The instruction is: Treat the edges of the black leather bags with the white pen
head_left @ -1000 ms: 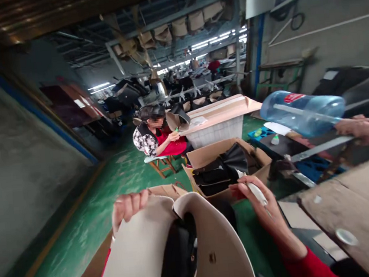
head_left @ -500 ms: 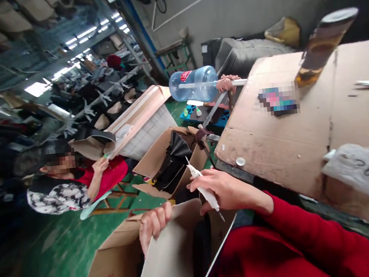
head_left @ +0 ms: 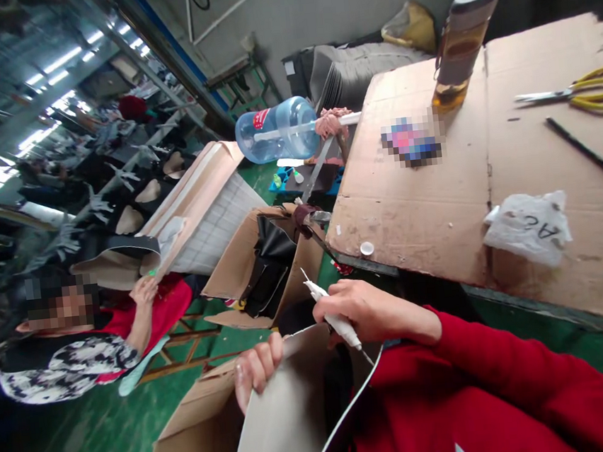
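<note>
My left hand point(head_left: 258, 369) is closed over the top edge of a pale grey, curved panel point(head_left: 282, 420) that stands in front of my body. Its fingers wrap over the rim, while the thumb is hidden behind it. In my right hand point(head_left: 367, 306) is a white-wrapped pointed tool point(head_left: 344, 330), slim, with a thin metal tip at either end. One tip points up and away; the other points down near the panel's thin white edge by my red sweater. Just left of the panel, an open cardboard box point(head_left: 188, 436) sits low.
To the right, a cardboard-covered table point(head_left: 413, 222) bears yellow-handled scissors point(head_left: 581, 92), a black pen point(head_left: 582, 146), a crumpled plastic bag point(head_left: 531, 229) and a drink bottle point(head_left: 463, 47). Ahead stand a box of black pieces point(head_left: 264, 279) and a water jug point(head_left: 279, 130). A co-worker point(head_left: 71, 333) sits left.
The view has turned to the right, so the table's scissors and pen show more fully. Both hands keep their holds; the tool's lower tip now lies against or near the panel's edge.
</note>
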`<action>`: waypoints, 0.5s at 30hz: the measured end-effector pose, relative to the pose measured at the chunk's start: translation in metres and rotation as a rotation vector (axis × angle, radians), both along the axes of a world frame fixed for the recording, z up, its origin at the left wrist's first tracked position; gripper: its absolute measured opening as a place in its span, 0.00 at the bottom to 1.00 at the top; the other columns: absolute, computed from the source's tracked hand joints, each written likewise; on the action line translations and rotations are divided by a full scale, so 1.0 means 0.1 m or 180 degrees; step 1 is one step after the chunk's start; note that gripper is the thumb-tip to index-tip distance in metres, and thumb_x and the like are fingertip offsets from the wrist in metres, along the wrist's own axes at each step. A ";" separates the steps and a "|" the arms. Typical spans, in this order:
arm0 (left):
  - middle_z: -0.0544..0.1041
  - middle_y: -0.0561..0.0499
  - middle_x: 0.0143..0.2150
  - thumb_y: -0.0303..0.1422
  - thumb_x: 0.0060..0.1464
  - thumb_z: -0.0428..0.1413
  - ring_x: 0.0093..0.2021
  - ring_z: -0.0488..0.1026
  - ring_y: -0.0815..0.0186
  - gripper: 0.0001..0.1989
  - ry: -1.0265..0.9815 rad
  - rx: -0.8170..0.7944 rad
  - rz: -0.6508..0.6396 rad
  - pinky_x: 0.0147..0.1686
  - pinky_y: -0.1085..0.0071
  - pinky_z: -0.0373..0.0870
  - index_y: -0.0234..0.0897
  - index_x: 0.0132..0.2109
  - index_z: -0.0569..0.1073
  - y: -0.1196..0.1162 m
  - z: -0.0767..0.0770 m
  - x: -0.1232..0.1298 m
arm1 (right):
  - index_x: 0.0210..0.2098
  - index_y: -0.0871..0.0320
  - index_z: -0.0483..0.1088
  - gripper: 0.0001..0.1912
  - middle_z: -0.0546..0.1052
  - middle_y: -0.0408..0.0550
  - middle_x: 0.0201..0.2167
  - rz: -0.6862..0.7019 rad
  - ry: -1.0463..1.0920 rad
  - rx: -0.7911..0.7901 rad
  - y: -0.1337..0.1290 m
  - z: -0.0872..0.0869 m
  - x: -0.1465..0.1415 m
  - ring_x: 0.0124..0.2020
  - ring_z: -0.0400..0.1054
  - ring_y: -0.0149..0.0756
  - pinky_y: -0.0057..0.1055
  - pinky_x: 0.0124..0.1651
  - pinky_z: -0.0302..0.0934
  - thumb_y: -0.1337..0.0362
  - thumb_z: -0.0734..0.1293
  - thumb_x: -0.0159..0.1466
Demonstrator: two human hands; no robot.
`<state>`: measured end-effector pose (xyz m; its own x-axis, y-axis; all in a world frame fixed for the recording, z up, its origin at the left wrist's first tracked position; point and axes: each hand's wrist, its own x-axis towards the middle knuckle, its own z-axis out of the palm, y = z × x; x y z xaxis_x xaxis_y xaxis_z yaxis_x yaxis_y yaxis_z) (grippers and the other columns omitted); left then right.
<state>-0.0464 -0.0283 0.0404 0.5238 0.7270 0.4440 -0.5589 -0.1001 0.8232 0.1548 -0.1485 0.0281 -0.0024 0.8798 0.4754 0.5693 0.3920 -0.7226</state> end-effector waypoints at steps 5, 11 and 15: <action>0.42 0.55 0.16 0.40 0.70 0.40 0.20 0.43 0.64 0.27 0.0070 -0.0363 -0.0292 0.25 0.63 0.48 0.39 0.20 0.49 -0.02 -0.03 -0.04 | 0.41 0.56 0.71 0.11 0.73 0.42 0.32 0.0060 0.0654 -0.0046 -0.02 -0.11 -0.02 0.31 0.66 0.32 0.26 0.36 0.59 0.59 0.76 0.66; 0.41 0.55 0.15 0.40 0.69 0.42 0.19 0.42 0.65 0.28 0.0086 -0.0346 -0.0246 0.24 0.63 0.46 0.39 0.20 0.47 -0.09 0.03 0.00 | 0.40 0.56 0.72 0.09 0.75 0.40 0.32 0.0149 0.1042 -0.0184 -0.06 -0.21 -0.02 0.32 0.69 0.31 0.24 0.36 0.59 0.62 0.76 0.66; 0.41 0.56 0.15 0.38 0.69 0.42 0.19 0.42 0.65 0.26 0.0023 -0.0270 -0.0144 0.24 0.62 0.46 0.39 0.21 0.47 -0.14 0.03 0.07 | 0.39 0.57 0.73 0.08 0.76 0.40 0.30 0.0044 0.1235 -0.0333 -0.08 -0.19 -0.03 0.30 0.69 0.29 0.22 0.34 0.58 0.63 0.75 0.65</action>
